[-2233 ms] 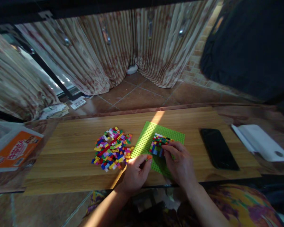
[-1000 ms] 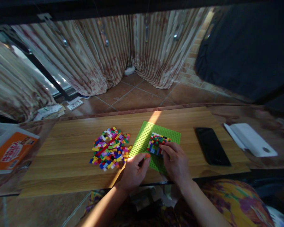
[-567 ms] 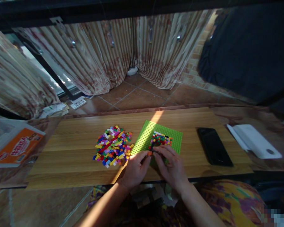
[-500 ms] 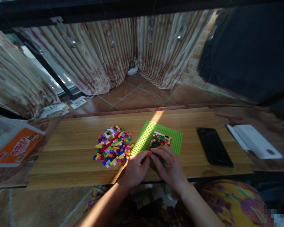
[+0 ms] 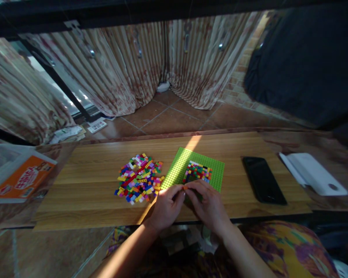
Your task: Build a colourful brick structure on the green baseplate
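My left hand (image 5: 167,205) and my right hand (image 5: 209,204) meet fingertip to fingertip over the near edge of a green studded baseplate (image 5: 217,168). Pinched between them is a small orange toy brick (image 5: 186,187), mostly covered by the fingers. A patch of mixed-colour bricks (image 5: 197,171) is fixed on the baseplate just beyond my right fingers, which hide its near part. Left of the baseplate lies a loose pile of colourful bricks (image 5: 139,179).
A black phone (image 5: 263,180) lies on the wooden table (image 5: 84,181) to the right. Beyond it is a white flat object (image 5: 316,173). At the far left stands a clear plastic box (image 5: 10,154) with an orange label. Curtains hang behind.
Both hands stay nearly in place, fingertips still together. Less of the orange brick shows between the fingers now.
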The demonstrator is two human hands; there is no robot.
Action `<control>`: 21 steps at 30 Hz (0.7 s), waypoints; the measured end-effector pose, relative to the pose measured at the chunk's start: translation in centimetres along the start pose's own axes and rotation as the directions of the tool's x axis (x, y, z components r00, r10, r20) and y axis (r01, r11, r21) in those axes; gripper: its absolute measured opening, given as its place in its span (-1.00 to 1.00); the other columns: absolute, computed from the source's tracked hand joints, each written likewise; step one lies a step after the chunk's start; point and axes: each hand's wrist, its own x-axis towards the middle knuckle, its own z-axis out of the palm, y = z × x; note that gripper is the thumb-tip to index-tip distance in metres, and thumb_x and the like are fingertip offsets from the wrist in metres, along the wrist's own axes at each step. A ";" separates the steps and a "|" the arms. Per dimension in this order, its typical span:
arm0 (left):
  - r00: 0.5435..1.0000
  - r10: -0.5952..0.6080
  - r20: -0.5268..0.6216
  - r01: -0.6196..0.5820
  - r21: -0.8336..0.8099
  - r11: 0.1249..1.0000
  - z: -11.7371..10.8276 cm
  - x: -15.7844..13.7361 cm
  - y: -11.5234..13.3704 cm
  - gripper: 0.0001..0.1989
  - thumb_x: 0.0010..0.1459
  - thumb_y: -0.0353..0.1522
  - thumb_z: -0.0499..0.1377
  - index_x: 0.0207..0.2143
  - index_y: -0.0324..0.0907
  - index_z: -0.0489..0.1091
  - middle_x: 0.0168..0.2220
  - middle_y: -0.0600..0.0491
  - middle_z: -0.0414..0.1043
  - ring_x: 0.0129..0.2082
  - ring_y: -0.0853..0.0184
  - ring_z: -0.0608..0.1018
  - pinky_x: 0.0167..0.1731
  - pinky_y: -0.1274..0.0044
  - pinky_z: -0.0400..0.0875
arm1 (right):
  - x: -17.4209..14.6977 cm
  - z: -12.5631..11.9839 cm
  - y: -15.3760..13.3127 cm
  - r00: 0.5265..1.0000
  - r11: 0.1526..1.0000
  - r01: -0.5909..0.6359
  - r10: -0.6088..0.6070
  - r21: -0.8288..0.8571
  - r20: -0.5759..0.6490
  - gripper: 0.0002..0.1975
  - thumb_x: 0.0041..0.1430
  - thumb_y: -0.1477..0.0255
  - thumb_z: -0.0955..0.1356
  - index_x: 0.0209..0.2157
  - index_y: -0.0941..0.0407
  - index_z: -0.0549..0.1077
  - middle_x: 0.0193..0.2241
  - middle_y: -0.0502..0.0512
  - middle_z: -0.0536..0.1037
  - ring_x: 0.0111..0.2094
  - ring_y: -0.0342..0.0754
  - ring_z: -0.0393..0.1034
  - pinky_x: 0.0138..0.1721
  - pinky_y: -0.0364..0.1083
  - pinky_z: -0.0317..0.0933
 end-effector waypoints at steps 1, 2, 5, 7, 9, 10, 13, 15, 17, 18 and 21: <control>1.000 0.002 -0.009 -0.002 -0.006 1.000 0.0 0.0 0.0 -0.79 0.26 -0.35 0.06 -0.21 -0.16 0.49 -0.34 0.07 0.54 -0.37 0.37 0.51 -0.34 0.57 0.38 | 0.1 -0.1 -0.1 1.000 1.000 -0.013 0.013 0.021 -0.010 -0.89 0.25 0.45 0.31 -0.29 0.07 0.49 -0.33 0.05 0.55 -0.28 -0.10 0.45 -0.22 -0.12 0.34; 1.000 0.005 -0.018 -0.005 -0.007 1.000 0.0 0.0 -0.1 -0.79 0.26 -0.34 0.06 -0.20 -0.15 0.49 -0.32 0.07 0.55 -0.36 0.37 0.52 -0.32 0.57 0.39 | 0.1 -0.1 -0.1 0.999 0.999 -0.023 0.024 0.036 -0.025 -0.90 0.25 0.44 0.31 -0.29 0.08 0.49 -0.34 0.04 0.56 -0.29 -0.10 0.45 -0.23 -0.12 0.35; 0.999 0.006 -0.046 -0.005 0.009 1.000 0.1 -0.1 -0.2 -0.80 0.25 -0.35 0.08 -0.20 -0.13 0.50 -0.30 0.08 0.57 -0.33 0.37 0.55 -0.29 0.57 0.40 | 0.2 -0.5 0.1 0.992 0.997 -0.060 0.065 0.049 -0.105 -0.88 0.25 0.40 0.30 -0.30 0.08 0.48 -0.34 0.05 0.57 -0.30 -0.09 0.47 -0.26 -0.12 0.36; 0.998 0.003 -0.056 -0.001 0.028 1.000 0.2 -0.1 -0.2 -0.80 0.24 -0.36 0.08 -0.21 -0.12 0.50 -0.30 0.09 0.57 -0.32 0.38 0.56 -0.28 0.58 0.41 | 0.2 -0.8 0.4 0.976 0.994 -0.104 0.110 0.043 -0.187 -0.86 0.25 0.36 0.30 -0.29 0.08 0.49 -0.33 0.06 0.58 -0.33 -0.09 0.49 -0.30 -0.12 0.38; 0.999 0.005 -0.054 -0.003 0.041 0.999 0.2 -0.2 -0.2 -0.80 0.25 -0.36 0.08 -0.22 -0.12 0.50 -0.31 0.09 0.57 -0.32 0.38 0.56 -0.28 0.58 0.41 | 0.2 -1.3 1.0 0.947 0.987 -0.157 0.161 0.037 -0.279 -0.85 0.23 0.33 0.31 -0.29 0.08 0.49 -0.35 0.07 0.59 -0.39 -0.09 0.49 -0.35 -0.12 0.38; 0.999 0.007 -0.051 -0.005 0.046 0.999 0.2 -0.2 -0.3 -0.80 0.25 -0.36 0.07 -0.23 -0.12 0.50 -0.31 0.08 0.57 -0.32 0.38 0.56 -0.29 0.58 0.41 | 0.2 -1.5 1.2 0.931 0.983 -0.182 0.182 0.030 -0.316 -0.85 0.22 0.32 0.32 -0.28 0.09 0.49 -0.36 0.07 0.59 -0.42 -0.10 0.49 -0.36 -0.13 0.38; 0.999 0.013 -0.045 -0.011 0.052 0.999 0.2 -0.2 -0.3 -0.81 0.25 -0.35 0.08 -0.24 -0.13 0.50 -0.32 0.08 0.57 -0.34 0.38 0.56 -0.30 0.58 0.41 | 0.4 -2.4 1.8 0.910 0.979 -0.204 0.178 -0.029 -0.374 -0.85 0.21 0.33 0.33 -0.28 0.09 0.50 -0.36 0.07 0.58 -0.41 -0.09 0.48 -0.35 -0.12 0.38; 0.999 0.016 -0.045 -0.013 0.056 0.998 0.2 -0.2 -0.4 -0.81 0.25 -0.35 0.08 -0.24 -0.14 0.50 -0.33 0.08 0.57 -0.34 0.39 0.56 -0.30 0.59 0.41 | 0.6 -2.7 1.9 0.921 0.981 -0.175 0.132 -0.087 -0.368 -0.84 0.23 0.36 0.31 -0.26 0.09 0.51 -0.32 0.09 0.57 -0.37 -0.09 0.48 -0.32 -0.10 0.38; 0.999 0.019 -0.043 -0.016 0.062 0.998 0.2 -0.2 -0.4 -0.81 0.24 -0.36 0.08 -0.24 -0.14 0.50 -0.33 0.08 0.57 -0.35 0.39 0.56 -0.30 0.59 0.41 | 0.7 -2.7 2.0 0.933 0.980 -0.141 0.084 -0.139 -0.350 -0.82 0.25 0.39 0.28 -0.23 0.09 0.52 -0.29 0.12 0.55 -0.32 -0.07 0.48 -0.28 -0.08 0.39; 0.999 0.021 -0.045 -0.018 0.065 0.998 0.2 -0.2 -0.4 -0.82 0.24 -0.36 0.08 -0.24 -0.14 0.50 -0.33 0.08 0.57 -0.35 0.39 0.56 -0.31 0.59 0.42 | 0.8 -2.6 2.0 0.938 0.979 -0.126 0.064 -0.163 -0.339 -0.81 0.26 0.40 0.27 -0.22 0.09 0.53 -0.27 0.13 0.55 -0.29 -0.06 0.48 -0.26 -0.07 0.40; 0.998 0.024 -0.051 -0.020 0.073 0.997 0.2 -0.1 -0.3 -0.81 0.24 -0.36 0.08 -0.25 -0.14 0.50 -0.34 0.08 0.57 -0.35 0.38 0.56 -0.32 0.58 0.42 | 1.0 -2.0 2.1 0.950 0.971 -0.084 0.011 -0.224 -0.311 -0.79 0.27 0.41 0.26 -0.21 0.06 0.54 -0.25 0.13 0.55 -0.23 -0.04 0.48 -0.20 -0.05 0.40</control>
